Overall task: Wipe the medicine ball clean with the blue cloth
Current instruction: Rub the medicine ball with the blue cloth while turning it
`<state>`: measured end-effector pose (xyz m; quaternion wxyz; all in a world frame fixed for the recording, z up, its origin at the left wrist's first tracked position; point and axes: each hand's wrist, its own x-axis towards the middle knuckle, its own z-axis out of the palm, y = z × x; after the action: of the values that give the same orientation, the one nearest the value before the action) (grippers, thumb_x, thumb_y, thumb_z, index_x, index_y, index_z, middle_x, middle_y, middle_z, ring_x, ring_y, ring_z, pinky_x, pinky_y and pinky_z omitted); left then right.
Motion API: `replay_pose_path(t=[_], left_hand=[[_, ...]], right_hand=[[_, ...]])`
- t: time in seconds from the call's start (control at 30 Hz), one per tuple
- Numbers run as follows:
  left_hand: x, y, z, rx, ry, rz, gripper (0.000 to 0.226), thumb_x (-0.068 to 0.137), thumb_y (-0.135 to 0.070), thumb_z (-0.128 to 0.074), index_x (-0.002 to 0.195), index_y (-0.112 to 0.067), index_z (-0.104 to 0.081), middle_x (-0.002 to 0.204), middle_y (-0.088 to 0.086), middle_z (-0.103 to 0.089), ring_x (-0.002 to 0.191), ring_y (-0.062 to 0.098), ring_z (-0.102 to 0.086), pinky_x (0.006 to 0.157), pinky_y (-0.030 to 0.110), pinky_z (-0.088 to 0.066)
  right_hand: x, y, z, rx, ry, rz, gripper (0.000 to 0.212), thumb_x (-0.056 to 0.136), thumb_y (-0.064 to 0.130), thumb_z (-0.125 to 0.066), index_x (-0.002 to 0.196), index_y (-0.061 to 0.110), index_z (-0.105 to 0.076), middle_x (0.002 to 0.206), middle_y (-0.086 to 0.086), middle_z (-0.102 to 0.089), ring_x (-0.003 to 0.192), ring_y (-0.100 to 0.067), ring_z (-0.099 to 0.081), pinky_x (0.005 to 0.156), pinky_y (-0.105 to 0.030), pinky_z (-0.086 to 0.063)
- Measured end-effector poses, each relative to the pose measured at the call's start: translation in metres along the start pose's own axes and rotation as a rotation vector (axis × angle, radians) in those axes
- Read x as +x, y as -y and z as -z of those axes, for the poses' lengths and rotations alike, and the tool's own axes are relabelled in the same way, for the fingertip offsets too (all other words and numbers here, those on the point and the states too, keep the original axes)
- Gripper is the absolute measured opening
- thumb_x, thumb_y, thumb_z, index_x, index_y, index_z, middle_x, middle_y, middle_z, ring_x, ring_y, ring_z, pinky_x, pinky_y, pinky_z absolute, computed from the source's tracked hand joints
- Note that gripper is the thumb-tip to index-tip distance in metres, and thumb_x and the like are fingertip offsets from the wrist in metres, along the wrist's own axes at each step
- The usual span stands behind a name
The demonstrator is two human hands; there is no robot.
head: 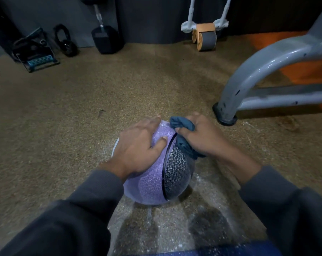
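We see the left hand point(138, 146) flat on the ball point(156, 183), fingers straight — the right hand point(202, 137) squeezes the cloth point(184, 124) against it.

Speckled brown floor point(82, 100), dark wall point(147, 15), grey curved frame point(263, 58) right, possibly dumbbell point(106, 38) behind.

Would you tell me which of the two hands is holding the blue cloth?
The right hand grips the blue cloth; the left hand lies flat on the medicine ball.
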<state>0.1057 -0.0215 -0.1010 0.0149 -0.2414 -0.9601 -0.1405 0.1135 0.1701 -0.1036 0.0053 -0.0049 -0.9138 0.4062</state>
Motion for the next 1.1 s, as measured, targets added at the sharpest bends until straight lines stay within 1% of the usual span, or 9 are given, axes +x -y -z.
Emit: replay_pose_path(t=[0.07, 0.17, 0.27, 0.33, 0.43, 0.53, 0.77, 0.9, 1.1], left_hand=[[-0.001, 0.003, 0.000, -0.013, -0.006, -0.004, 0.077, 0.085, -0.059, -0.023, 0.152, -0.022, -0.037, 0.156, -0.005, -0.039, 0.143, 0.014, -0.035, 0.111, 0.026, -0.025], [-0.004, 0.010, 0.000, -0.080, -0.015, -0.011, 0.078, 0.083, -0.059, -0.020, 0.149, -0.025, -0.043, 0.153, -0.008, -0.043, 0.140, 0.013, -0.039, 0.109, 0.025, -0.025], [-0.005, 0.015, 0.000, -0.145, -0.035, 0.007, 0.067, 0.087, -0.049, -0.026, 0.145, -0.023, -0.048, 0.150, -0.007, -0.047, 0.136, 0.012, -0.042, 0.107, 0.025, -0.027], [-0.006, 0.014, 0.000, -0.157, -0.042, 0.026, 0.061, 0.090, -0.042, -0.030, 0.144, -0.023, -0.049, 0.150, -0.008, -0.048, 0.135, 0.010, -0.042, 0.106, 0.023, -0.025], [-0.008, 0.011, 0.000, -0.178, -0.073, 0.021, 0.057, 0.092, -0.035, -0.029, 0.142, -0.021, -0.053, 0.148, -0.008, -0.049, 0.135, 0.010, -0.043, 0.110, 0.024, -0.025], [-0.010, 0.011, -0.002, -0.201, -0.086, -0.016, 0.060, 0.091, -0.034, -0.025, 0.141, -0.019, -0.054, 0.148, -0.006, -0.050, 0.136, 0.012, -0.043, 0.115, 0.030, -0.029], [-0.007, 0.008, -0.003, -0.135, -0.053, -0.051, 0.057, 0.094, -0.034, -0.027, 0.145, -0.022, -0.050, 0.149, -0.005, -0.049, 0.138, 0.014, -0.042, 0.117, 0.032, -0.025], [-0.002, -0.001, -0.002, -0.021, -0.006, -0.058, 0.065, 0.094, -0.040, -0.015, 0.152, -0.023, -0.038, 0.158, -0.006, -0.036, 0.145, 0.012, -0.029, 0.118, 0.031, -0.014], [-0.002, -0.040, -0.018, 0.006, -0.026, 0.462, 0.060, 0.104, -0.044, -0.015, 0.157, -0.015, -0.015, 0.165, 0.000, -0.016, 0.151, 0.028, -0.009, 0.116, 0.058, -0.013]], right_hand=[[-0.021, 0.006, -0.005, 0.013, -0.005, 0.092, 0.004, 0.087, 0.032, -0.064, 0.084, 0.035, -0.066, 0.091, 0.013, -0.052, 0.090, -0.015, -0.059, 0.086, -0.040, -0.049], [-0.041, 0.015, -0.010, -0.062, 0.011, 0.187, 0.025, 0.083, 0.044, -0.057, 0.106, 0.040, -0.066, 0.099, 0.016, -0.051, 0.094, -0.013, -0.060, 0.085, -0.041, -0.049], [-0.026, 0.018, -0.008, 0.033, 0.020, 0.076, 0.005, 0.088, 0.032, -0.064, 0.083, 0.034, -0.065, 0.093, 0.011, -0.054, 0.093, -0.016, -0.060, 0.088, -0.039, -0.048], [-0.009, 0.016, -0.002, 0.003, 0.010, -0.015, 0.018, 0.089, 0.023, -0.065, 0.072, 0.029, -0.060, 0.085, 0.008, -0.057, 0.088, -0.020, -0.062, 0.085, -0.039, -0.050], [-0.009, 0.017, 0.000, -0.120, 0.022, -0.002, 0.005, 0.090, 0.028, -0.064, 0.086, 0.027, -0.068, 0.091, 0.007, -0.058, 0.092, -0.021, -0.062, 0.082, -0.037, -0.050], [-0.041, 0.028, -0.011, -0.227, -0.026, 0.196, 0.026, 0.089, 0.035, -0.061, 0.114, 0.039, -0.067, 0.105, 0.010, -0.054, 0.098, -0.019, -0.058, 0.085, -0.037, -0.047], [-0.001, 0.022, -0.003, -0.150, 0.007, -0.055, 0.008, 0.091, 0.032, -0.060, 0.087, 0.027, -0.065, 0.092, 0.006, -0.061, 0.092, -0.022, -0.064, 0.082, -0.037, -0.050], [-0.012, 0.011, -0.006, -0.260, -0.029, 0.007, 0.013, 0.094, 0.038, -0.054, 0.092, 0.028, -0.062, 0.096, 0.005, -0.052, 0.090, -0.018, -0.055, 0.078, -0.033, -0.041], [-0.023, -0.003, -0.008, -0.147, -0.109, -0.071, 0.034, 0.097, 0.050, -0.045, 0.071, 0.029, -0.050, 0.081, 0.009, -0.045, 0.084, -0.019, -0.055, 0.074, -0.034, -0.037]])
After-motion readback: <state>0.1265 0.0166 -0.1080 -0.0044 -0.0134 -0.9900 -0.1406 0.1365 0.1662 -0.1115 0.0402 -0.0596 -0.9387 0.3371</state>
